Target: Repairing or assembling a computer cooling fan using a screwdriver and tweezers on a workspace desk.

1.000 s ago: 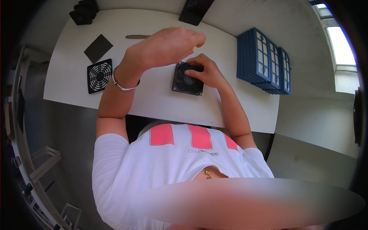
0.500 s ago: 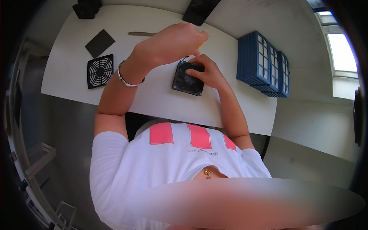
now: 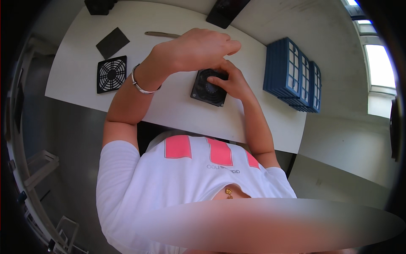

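Observation:
A black square cooling fan lies on the white table in front of me. My right hand grips it, thumb across the face near the hub and the other fingers at its far right edge. Over the fan's far side, my left hand is raised with its fingers curled closed. Whatever is inside the left hand is hidden by its back. A silver bracelet circles the left wrist.
To the left lie a black fan guard and a dark filter sheet. Tweezers or a similar slim tool rest beyond my left hand. Blue stacked trays stand at right. Black objects sit at the far edge.
My left hand has shifted slightly right, its knuckles turned. A yellow bit that showed at its fingers is now out of sight. My right hand stays on the fan; the view has tilted slightly.

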Motion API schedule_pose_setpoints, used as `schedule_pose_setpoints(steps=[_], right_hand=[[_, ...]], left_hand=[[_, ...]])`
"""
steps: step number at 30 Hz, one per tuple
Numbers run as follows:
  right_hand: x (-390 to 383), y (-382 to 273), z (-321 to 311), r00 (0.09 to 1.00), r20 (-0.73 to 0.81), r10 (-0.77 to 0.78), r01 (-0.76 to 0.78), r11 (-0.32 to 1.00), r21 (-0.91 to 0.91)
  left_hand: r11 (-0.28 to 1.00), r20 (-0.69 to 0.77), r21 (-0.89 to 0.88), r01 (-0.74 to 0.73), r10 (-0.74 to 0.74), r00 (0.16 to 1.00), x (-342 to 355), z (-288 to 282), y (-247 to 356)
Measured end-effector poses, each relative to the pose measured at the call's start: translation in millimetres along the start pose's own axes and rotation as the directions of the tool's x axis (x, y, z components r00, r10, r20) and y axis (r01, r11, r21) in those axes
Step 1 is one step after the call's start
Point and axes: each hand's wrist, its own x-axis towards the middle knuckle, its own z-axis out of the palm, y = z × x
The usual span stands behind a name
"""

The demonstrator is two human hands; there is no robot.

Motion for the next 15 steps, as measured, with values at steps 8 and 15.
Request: schedule_pose_setpoints(steps=[8,15], right_hand=[[-0.7,-12.0,-2.6,0.999,0.004,0.049,-0.048,0.992,-0.114],[-0.6,-8.4,-2.5,0.999,0.003,0.046,-0.046,0.992,-0.113]], left_hand=[[0.999,-0.012,-0.033,-0.043,0.042,0.999,-3.5,-6.5,-7.3],[0.988,-0.191,0.119,-0.101,0.122,0.974,0.2,2.8,-10.3]])
